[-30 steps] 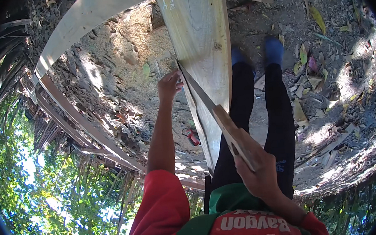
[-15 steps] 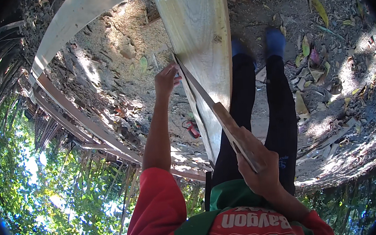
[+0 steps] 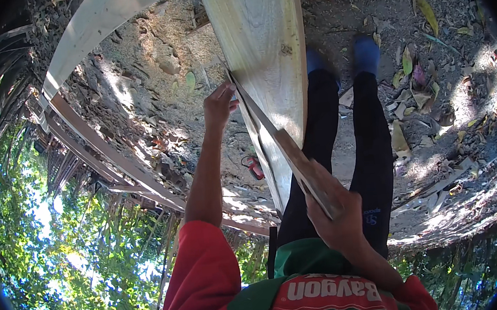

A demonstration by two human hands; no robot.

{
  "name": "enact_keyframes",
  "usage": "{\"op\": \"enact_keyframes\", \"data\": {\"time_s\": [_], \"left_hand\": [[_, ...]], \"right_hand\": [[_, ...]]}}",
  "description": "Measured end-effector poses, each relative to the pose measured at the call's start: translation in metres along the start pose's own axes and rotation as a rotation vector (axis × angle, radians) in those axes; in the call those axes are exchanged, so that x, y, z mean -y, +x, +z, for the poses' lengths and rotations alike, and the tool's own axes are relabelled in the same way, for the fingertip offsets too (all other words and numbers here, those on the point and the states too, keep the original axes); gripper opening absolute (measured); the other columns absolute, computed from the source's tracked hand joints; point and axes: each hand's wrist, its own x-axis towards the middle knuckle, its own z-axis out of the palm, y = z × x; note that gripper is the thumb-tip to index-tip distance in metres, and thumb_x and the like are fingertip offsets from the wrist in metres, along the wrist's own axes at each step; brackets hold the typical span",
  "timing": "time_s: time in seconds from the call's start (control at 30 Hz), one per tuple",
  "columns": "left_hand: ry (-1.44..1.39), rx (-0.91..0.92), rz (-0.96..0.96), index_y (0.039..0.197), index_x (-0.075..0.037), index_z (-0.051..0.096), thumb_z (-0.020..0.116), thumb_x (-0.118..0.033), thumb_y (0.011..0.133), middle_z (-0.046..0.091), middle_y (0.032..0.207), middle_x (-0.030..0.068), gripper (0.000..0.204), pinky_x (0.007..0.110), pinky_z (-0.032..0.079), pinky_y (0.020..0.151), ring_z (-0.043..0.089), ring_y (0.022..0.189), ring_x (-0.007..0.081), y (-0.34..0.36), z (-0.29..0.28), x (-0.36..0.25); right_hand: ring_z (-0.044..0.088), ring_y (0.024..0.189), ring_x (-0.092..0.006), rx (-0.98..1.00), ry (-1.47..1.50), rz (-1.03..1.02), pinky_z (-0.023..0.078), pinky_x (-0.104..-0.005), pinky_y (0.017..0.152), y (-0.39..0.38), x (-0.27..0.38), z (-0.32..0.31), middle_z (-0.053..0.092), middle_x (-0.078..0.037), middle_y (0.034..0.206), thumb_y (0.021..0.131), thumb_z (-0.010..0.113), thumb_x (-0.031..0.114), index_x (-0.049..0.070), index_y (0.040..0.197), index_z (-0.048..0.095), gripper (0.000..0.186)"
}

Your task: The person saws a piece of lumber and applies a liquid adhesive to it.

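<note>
A long pale wooden plank (image 3: 262,46) runs away from me, with a thin strip (image 3: 256,131) split along its left edge. A handsaw with a narrow metal blade (image 3: 258,113) and a long wooden handle (image 3: 296,157) lies slantwise over that edge, its tip at the split. Wrapped round the handle's near end is my right hand (image 3: 338,207). My left hand (image 3: 220,105) is closed by the blade's tip and the strip; whether its fingers pinch the strip or the tip is hidden.
My legs (image 3: 369,143) stretch out right of the plank. A curved board (image 3: 90,33) reaches from the far left. A small red object (image 3: 253,167) sits on the ground left of the strip. Sawdust (image 3: 160,50), wood scraps and dry leaves (image 3: 426,16) cover the soil.
My right hand and the saw have shifted slightly forward and left. My left hand stays at the strip, almost unmoved.
</note>
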Motion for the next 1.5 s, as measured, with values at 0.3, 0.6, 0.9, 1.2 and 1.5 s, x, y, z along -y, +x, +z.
{"op": "enact_keyframes", "data": {"time_s": [0.3,0.6,0.9,1.2,1.5], "left_hand": [[0.022,-0.033,-0.013,0.123,-0.005,0.066,0.067,-0.031,0.094,0.072,0.101,0.0091,0.039,0.025,0.057,0.057,0.072,0.071,0.0176,-0.002,0.008,-0.001],[0.027,0.015,0.004,0.124,-0.005,0.066,0.068,-0.032,0.094,0.072,0.101,0.0098,0.041,0.025,0.057,0.057,0.073,0.071,0.0177,0.001,0.011,0.002],[0.009,-0.01,0.001,0.124,-0.002,0.065,0.068,-0.032,0.093,0.071,0.104,0.0109,0.043,0.025,0.058,0.058,0.073,0.072,0.0188,-0.001,0.0,0.001],[0.038,-0.001,0.001,0.128,0.0,0.062,0.067,-0.032,0.094,0.07,0.107,0.0135,0.047,0.027,0.059,0.06,0.073,0.076,0.0212,-0.001,0.003,0.002],[0.048,0.054,-0.043,0.132,-0.002,0.059,0.067,-0.036,0.094,0.069,0.112,0.0128,0.051,0.032,0.06,0.07,0.073,0.083,0.0246,0.0,0.012,-0.009]], "right_hand": [[0.072,0.085,-0.0341,-0.001,-0.03,0.011,0.057,-0.0353,0.068,-0.016,0.003,-0.002,0.07,-0.021,0.104,0.08,0.067,0.001,-0.001,0.137,0.051,0.059],[0.073,0.086,-0.03,0.06,-0.014,0.213,0.058,-0.0328,0.073,0.07,-0.015,0.038,0.071,-0.02,0.101,0.08,0.07,0.002,0.001,0.138,0.05,0.061],[0.073,0.08,-0.0306,0.002,-0.019,-0.009,0.058,-0.0341,0.068,-0.007,-0.005,0.0,0.071,-0.021,0.097,0.08,0.068,0.001,0.001,0.137,0.051,0.059],[0.073,0.073,-0.0311,-0.055,0.002,-0.041,0.056,-0.0368,0.065,-0.011,-0.02,0.007,0.068,-0.024,0.085,0.081,0.067,0.005,0.005,0.138,0.052,0.059],[0.073,0.076,-0.03,-0.001,0.077,0.172,0.056,-0.0358,0.068,0.042,-0.033,0.036,0.069,-0.025,0.096,0.083,0.064,0.006,0.008,0.139,0.053,0.057]]}}
